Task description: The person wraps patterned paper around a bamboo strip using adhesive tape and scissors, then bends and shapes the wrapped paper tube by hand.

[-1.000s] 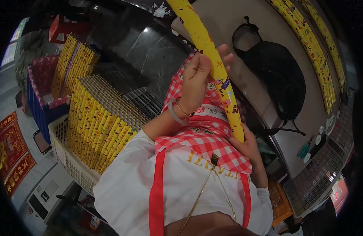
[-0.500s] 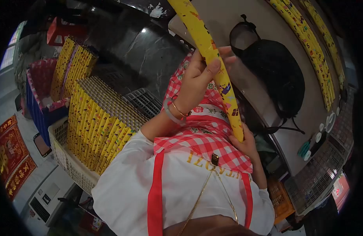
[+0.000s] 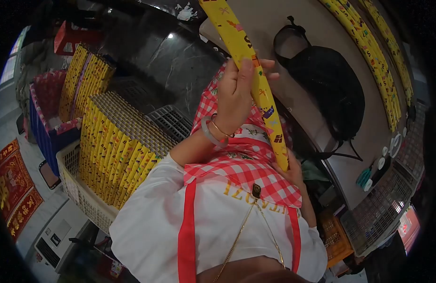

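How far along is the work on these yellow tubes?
Probably done: the packed tubes in the white basket. In hand: one tube, left hand around it, right hand at its near end. Left: likely this one; whether the table's tubes are finished, I can't tell.

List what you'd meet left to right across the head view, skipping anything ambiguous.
Red-and-gold banner → cream basket packed with yellow tubes → left hand, on the held tube → black bag → rightmost patterned tubes.
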Action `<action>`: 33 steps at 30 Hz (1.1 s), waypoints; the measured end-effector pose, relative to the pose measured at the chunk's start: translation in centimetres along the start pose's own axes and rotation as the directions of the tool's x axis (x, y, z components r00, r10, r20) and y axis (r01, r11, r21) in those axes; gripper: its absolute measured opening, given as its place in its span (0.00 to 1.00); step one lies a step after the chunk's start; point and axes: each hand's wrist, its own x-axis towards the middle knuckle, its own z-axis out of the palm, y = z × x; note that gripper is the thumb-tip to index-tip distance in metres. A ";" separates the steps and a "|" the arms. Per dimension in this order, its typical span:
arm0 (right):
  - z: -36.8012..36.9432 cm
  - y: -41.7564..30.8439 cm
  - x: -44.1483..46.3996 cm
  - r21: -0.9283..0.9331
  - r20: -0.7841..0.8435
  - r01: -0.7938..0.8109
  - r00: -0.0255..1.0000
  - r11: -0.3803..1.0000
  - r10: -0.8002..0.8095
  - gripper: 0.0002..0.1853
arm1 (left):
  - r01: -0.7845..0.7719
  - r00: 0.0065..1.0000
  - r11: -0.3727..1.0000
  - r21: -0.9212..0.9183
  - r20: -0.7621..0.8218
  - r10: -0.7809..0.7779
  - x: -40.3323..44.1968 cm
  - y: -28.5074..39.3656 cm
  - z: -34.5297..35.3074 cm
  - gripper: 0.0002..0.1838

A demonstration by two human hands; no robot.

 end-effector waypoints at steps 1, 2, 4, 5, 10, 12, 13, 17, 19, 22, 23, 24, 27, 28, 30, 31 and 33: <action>0.0 0.0 0.0 0.001 -0.001 0.000 1.000 1.000 0.000 0.31 | 0.000 1.000 1.000 0.001 0.001 0.000 -0.1 0.1 0.0 0.22; 0.0 0.0 0.0 0.001 0.006 -0.005 1.000 1.000 0.005 0.32 | -0.034 0.999 0.999 0.026 0.000 0.034 -0.1 0.2 0.0 0.23; 0.0 0.1 -0.1 0.002 0.010 -0.012 1.000 1.000 0.012 0.32 | -0.067 0.998 0.996 0.050 0.003 0.067 -0.2 0.2 -0.1 0.23; 0.0 0.1 0.0 0.010 0.011 0.009 1.000 1.000 -0.009 0.32 | -0.077 0.997 0.995 0.071 0.012 0.076 -0.2 0.2 -0.1 0.24; -0.1 0.3 -0.1 0.027 0.021 0.038 0.999 0.999 -0.038 0.32 | -0.057 0.996 0.997 0.057 0.070 0.053 -0.1 0.4 -0.6 0.25; -0.1 0.8 -0.3 0.033 0.035 0.005 0.999 0.999 -0.006 0.31 | 0.002 0.980 1.000 0.015 0.199 -0.005 0.2 0.7 -1.0 0.25; -0.1 0.9 -0.4 0.033 0.034 0.004 0.999 0.999 -0.006 0.31 | 0.002 0.980 1.000 0.014 0.199 -0.005 0.2 0.7 -1.1 0.25; 0.0 1.3 -0.5 0.053 0.014 0.003 1.000 0.999 -0.003 0.32 | 0.058 0.962 0.998 -0.002 0.269 -0.055 0.3 1.1 -1.3 0.24; 0.0 1.8 -0.8 0.046 0.007 -0.002 1.000 0.999 0.001 0.33 | 0.073 0.956 0.997 -0.005 0.284 -0.068 0.1 1.4 -1.2 0.24; 0.2 2.8 -1.3 0.132 0.094 -0.128 0.989 0.983 0.117 0.32 | 0.142 0.942 0.985 -0.099 0.318 -0.104 0.0 1.5 -1.2 0.25; 0.4 2.9 -1.4 0.185 0.078 -0.077 0.995 0.980 0.063 0.32 | 0.143 0.933 0.985 -0.100 0.345 -0.101 -0.1 1.4 -1.2 0.25; 0.5 2.8 -1.4 0.237 0.057 -0.024 0.998 0.971 0.011 0.32 | 0.145 0.922 0.984 -0.099 0.374 -0.098 -0.1 1.2 -1.3 0.26; -0.1 1.2 -1.1 0.139 0.056 -0.086 0.995 0.987 0.079 0.32 | 0.116 0.918 0.974 -0.193 0.396 -0.031 0.2 0.8 -1.5 0.26; -0.1 1.2 -1.0 0.138 0.053 -0.087 0.995 0.987 0.081 0.32 | 0.118 0.917 0.974 -0.194 0.398 -0.031 0.4 0.4 -1.9 0.26; 0.1 1.2 -0.9 0.183 0.052 -0.044 0.998 0.982 0.035 0.32 | 0.089 0.932 0.962 -0.257 0.361 0.010 0.8 -0.1 -2.4 0.24; 0.2 1.4 -0.9 0.185 0.051 -0.045 0.998 0.982 0.036 0.32 | 0.092 0.932 0.963 -0.255 0.362 0.007 0.6 -0.1 -2.3 0.24; 0.3 1.9 -0.9 0.130 0.088 -0.064 0.995 0.989 0.053 0.32 | 0.100 0.956 0.994 0.037 0.274 -0.107 0.2 1.0 -1.5 0.21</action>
